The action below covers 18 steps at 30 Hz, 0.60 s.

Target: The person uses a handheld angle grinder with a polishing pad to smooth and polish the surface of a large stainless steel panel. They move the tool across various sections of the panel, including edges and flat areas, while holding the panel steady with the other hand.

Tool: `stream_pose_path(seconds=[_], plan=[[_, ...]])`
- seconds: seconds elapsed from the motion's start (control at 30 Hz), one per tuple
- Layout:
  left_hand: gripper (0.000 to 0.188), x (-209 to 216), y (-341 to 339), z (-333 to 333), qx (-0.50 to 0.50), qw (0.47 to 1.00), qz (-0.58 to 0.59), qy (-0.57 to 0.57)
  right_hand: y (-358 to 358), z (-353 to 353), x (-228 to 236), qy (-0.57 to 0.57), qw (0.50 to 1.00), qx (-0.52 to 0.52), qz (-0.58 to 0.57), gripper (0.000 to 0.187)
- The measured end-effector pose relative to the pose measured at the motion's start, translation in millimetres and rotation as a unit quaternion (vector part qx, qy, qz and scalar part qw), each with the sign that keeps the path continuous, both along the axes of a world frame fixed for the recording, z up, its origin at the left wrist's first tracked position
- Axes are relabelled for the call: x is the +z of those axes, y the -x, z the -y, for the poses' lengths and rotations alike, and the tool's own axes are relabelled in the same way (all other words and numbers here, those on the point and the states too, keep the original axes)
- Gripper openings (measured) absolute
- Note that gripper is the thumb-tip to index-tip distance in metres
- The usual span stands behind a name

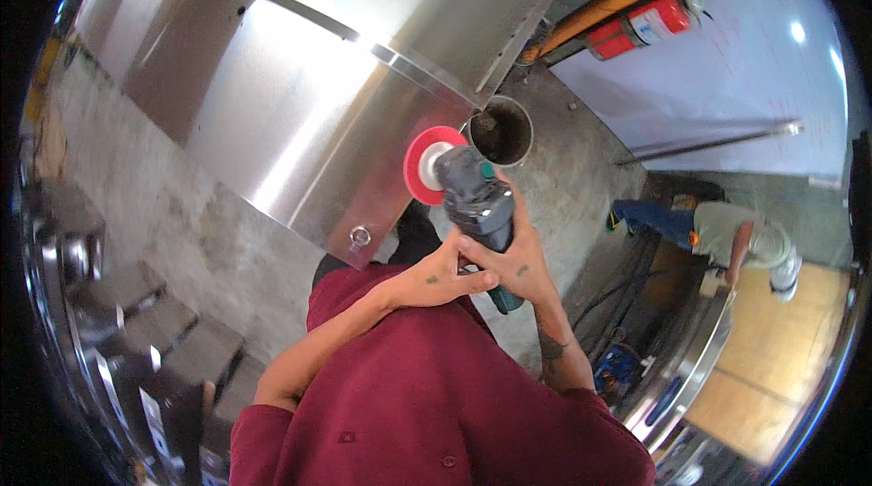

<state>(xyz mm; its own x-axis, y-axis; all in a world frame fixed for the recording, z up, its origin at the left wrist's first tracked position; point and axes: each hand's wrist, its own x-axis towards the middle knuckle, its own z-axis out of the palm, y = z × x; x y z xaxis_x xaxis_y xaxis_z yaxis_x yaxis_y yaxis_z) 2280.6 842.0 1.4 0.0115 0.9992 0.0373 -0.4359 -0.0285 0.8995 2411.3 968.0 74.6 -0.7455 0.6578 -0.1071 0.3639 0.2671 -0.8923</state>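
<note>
Both my hands hold a dark angle grinder (480, 209) with a red and white disc (423, 165) on its head. My right hand (522, 266) wraps the body from the right side. From the left, my left hand (442, 277) closes around the lower body, its fingers partly hidden behind the tool; the thumbs cross in front. The disc stands edge-near the brushed steel panel (300, 141) of a large metal cabinet-like piece; whether it touches, I cannot tell. A round fitting (361, 236) shows near the panel's lower corner.
A metal bucket (516, 152) stands beyond the grinder. On the right, a red fire extinguisher (640, 27) hangs by a white board (772, 68), and a co-worker (727, 232) leans at a wooden table (763, 350). Stacked dark pieces (154, 322) lie at left on the concrete floor (254, 286).
</note>
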Motion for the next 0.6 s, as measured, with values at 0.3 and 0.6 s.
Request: stream_pose_path(seconds=[0.3, 0.6], plan=[[0.100, -7.2, -52.3, -44.8, 0.040, 0.996, 0.051, 0.056, -26.2, -55.1, -16.2, -0.032, 0.987, 0.113, 0.107, 0.108], [0.093, -20.7, -81.9, -37.0, 0.083, 0.993, 0.049, 0.067, -41.6, -48.7, -23.5, -0.042, 0.984, 0.124, 0.122, 0.105]])
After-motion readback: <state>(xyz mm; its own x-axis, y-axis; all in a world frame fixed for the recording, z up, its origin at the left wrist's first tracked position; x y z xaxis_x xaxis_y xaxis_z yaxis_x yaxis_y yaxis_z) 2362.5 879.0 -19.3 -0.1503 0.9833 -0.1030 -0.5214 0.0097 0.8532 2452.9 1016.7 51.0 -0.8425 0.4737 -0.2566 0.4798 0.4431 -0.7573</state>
